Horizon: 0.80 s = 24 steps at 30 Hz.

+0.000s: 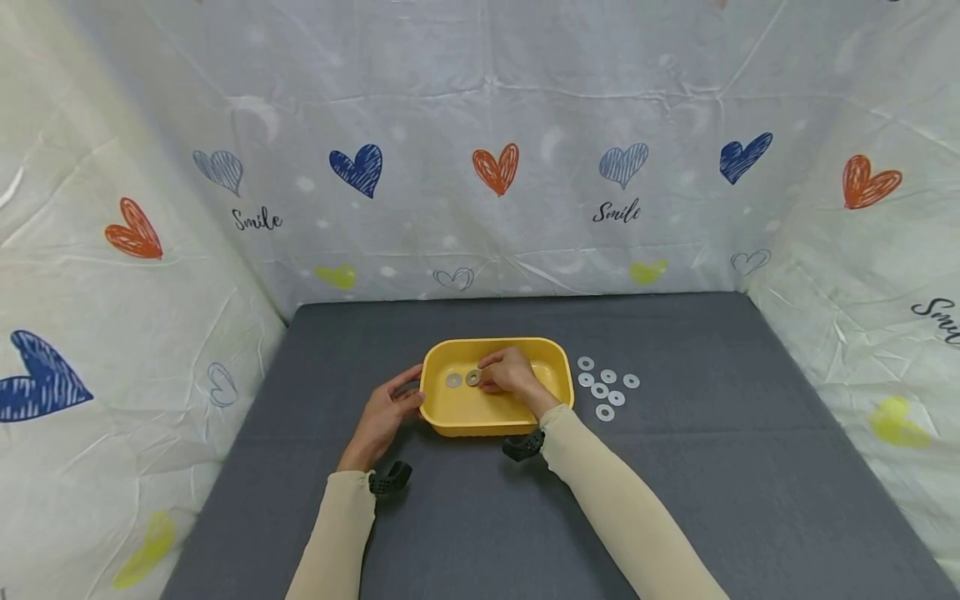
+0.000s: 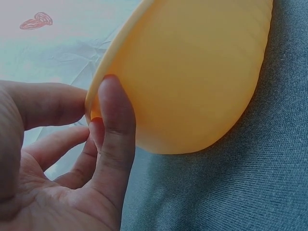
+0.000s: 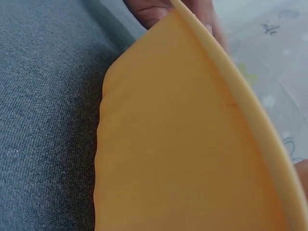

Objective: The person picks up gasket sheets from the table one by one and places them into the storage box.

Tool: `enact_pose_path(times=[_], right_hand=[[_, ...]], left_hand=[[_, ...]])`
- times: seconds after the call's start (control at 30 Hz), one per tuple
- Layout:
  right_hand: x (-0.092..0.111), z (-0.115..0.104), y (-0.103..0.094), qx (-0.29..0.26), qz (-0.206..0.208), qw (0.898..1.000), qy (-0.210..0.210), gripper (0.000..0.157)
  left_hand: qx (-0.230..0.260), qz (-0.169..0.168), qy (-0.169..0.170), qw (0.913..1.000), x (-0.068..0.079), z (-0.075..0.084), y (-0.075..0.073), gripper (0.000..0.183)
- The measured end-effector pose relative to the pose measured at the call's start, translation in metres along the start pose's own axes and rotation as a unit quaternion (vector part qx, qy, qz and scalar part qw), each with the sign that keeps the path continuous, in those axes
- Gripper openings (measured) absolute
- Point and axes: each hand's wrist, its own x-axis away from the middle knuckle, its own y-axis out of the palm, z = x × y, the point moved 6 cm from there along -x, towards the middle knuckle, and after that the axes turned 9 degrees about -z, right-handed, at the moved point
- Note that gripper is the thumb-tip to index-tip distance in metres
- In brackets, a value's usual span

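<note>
yellow, the tray (image 1: 487,428) is pinched at its left rim by the left hand (image 1: 382,419). inside, one washer (image 1: 450,380) is laid flat and another (image 1: 469,378) is seen at the fingertips of the right hand (image 1: 516,375); whether it is gripped cannot be told. seven loose washers (image 1: 595,390) are scattered just past the right edge, with wide table (image 1: 720,417) room beyond.

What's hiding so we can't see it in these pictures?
Head view: what lies under the right hand in the yellow tray; the hand covers it.
Head view: any marks on the flat rings; too small.
Right wrist view: the tray's inside; its wall hides it.
Left wrist view: the tray's rest; the top edge cuts it off.
</note>
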Motion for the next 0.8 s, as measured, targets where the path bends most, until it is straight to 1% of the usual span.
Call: enact_pose_path(times=[0.17, 0.33, 0.43, 0.67, 0.8], right_hand=[[0.008, -0.005, -0.003, 0.035, 0.011, 0.999, -0.015, 0.026], [0.019, -0.01, -0.008, 0.062, 0.011, 0.997, -0.044, 0.028], [0.026, -0.013, -0.011, 0.057, 0.004, 0.997, -0.059, 0.029], [0.042, -0.016, -0.019, 0.023, -0.002, 0.997, -0.075, 0.029], [0.053, -0.019, -0.025, 0.016, -0.003, 0.995, -0.101, 0.027]], left_hand=[[-0.003, -0.003, 0.003, 1.0, 0.001, -0.001, -0.001, 0.058], [-0.004, -0.004, 0.003, 1.0, 0.002, 0.001, 0.0, 0.058], [-0.003, -0.002, 0.002, 1.0, 0.003, 0.002, 0.0, 0.058], [-0.002, 0.002, -0.004, 1.0, 0.003, 0.001, 0.0, 0.059], [0.001, 0.002, -0.001, 1.0, 0.003, 0.001, 0.0, 0.058]])
